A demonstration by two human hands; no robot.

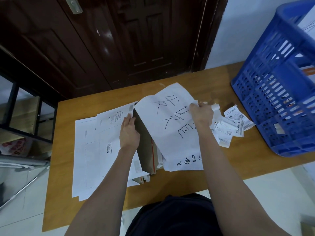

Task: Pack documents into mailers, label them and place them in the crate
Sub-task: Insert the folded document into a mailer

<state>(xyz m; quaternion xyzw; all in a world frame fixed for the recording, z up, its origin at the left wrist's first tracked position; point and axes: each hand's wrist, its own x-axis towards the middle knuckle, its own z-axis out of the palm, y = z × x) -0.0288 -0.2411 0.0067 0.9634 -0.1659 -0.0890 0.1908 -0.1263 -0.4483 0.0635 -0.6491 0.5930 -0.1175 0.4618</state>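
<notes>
Both hands work mid-bench (196, 183): the left hand (129, 132) curls round the open edge of a stiff, brown-lined white mailer (144, 142), while the right hand (201, 114) pinches one thin handwritten sheet (172, 123) over its mouth. Crumpled labels (233, 124) lie beside a perforated blue plastic crate (279, 92).

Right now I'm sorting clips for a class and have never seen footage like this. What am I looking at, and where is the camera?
There is no machine: the camera sits on a person's head, looking down at their two bare hands over a wooden table. The left hand holds open a cardboard mailer. The right hand grips a handwritten sheet at the mailer's mouth. More white mailers lie to the left, loose shipping labels to the right, and a blue plastic crate beyond them.
</notes>
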